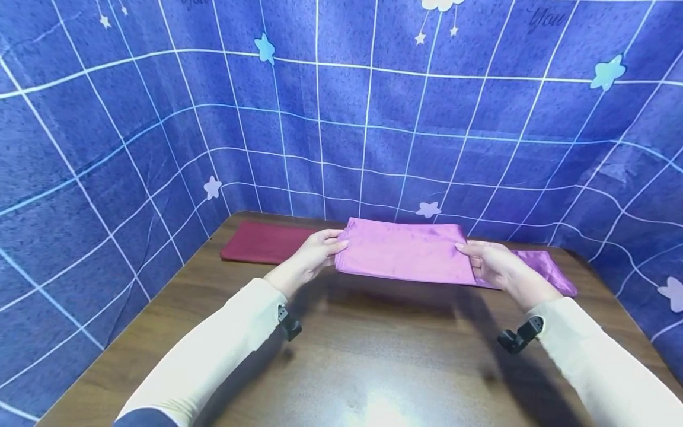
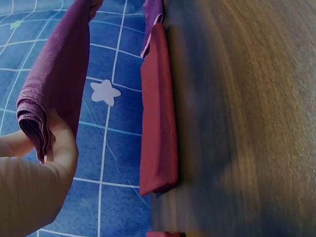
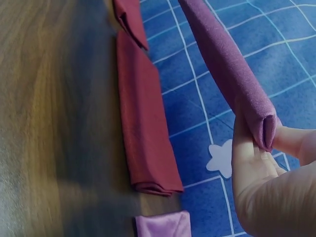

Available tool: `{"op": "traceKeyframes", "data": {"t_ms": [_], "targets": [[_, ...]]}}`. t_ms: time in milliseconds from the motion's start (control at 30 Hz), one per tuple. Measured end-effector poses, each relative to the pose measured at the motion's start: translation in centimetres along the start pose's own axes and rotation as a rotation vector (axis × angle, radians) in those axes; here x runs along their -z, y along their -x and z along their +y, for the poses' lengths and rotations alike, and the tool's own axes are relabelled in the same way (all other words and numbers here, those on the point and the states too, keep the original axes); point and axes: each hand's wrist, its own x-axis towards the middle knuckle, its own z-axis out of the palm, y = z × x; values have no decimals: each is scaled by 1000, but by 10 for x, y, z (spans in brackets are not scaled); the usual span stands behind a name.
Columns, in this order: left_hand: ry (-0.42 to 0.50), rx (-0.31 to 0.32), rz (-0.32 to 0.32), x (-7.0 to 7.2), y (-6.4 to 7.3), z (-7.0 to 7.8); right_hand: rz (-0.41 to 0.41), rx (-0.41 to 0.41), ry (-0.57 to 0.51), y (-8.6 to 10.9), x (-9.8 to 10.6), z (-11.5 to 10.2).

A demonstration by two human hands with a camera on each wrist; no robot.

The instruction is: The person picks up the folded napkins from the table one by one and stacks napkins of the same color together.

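A folded pink-purple cloth point(image 1: 405, 249) is held up above the far part of the table, stretched level between both hands. My left hand point(image 1: 315, 258) pinches its left end; in the left wrist view, several stacked layers of the fold show beside the thumb. My right hand point(image 1: 496, 265) pinches the right end, thumb in front and fingers behind. In the right wrist view that end shows a closed, rounded fold. A folded dark red cloth point(image 2: 159, 118) lies on the table below and behind the held one, which hides it in the head view.
Another folded red cloth point(image 1: 267, 242) lies at the back left of the wooden table point(image 1: 320, 344). A shiny purple cloth point(image 1: 544, 270) lies at the back right, partly behind my right hand. A blue curtain point(image 1: 341, 118) with a white grid and stars hangs behind the table.
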Motion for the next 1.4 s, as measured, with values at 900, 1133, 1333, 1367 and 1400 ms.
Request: {"op": "traceKeyframes", "data": {"t_ms": [900, 1133, 1333, 1367, 1400], "targets": [[21, 1, 76, -45, -13, 1, 93, 24, -34, 8, 35, -3], [79, 3, 102, -53, -19, -4, 100, 26, -15, 9, 44, -5], [125, -6, 106, -61, -25, -8, 90, 49, -21, 9, 52, -8], [131, -8, 102, -63, -26, -8, 92, 51, -25, 9, 53, -8], [138, -8, 98, -64, -26, -8, 96, 52, -31, 8, 54, -8]]}}
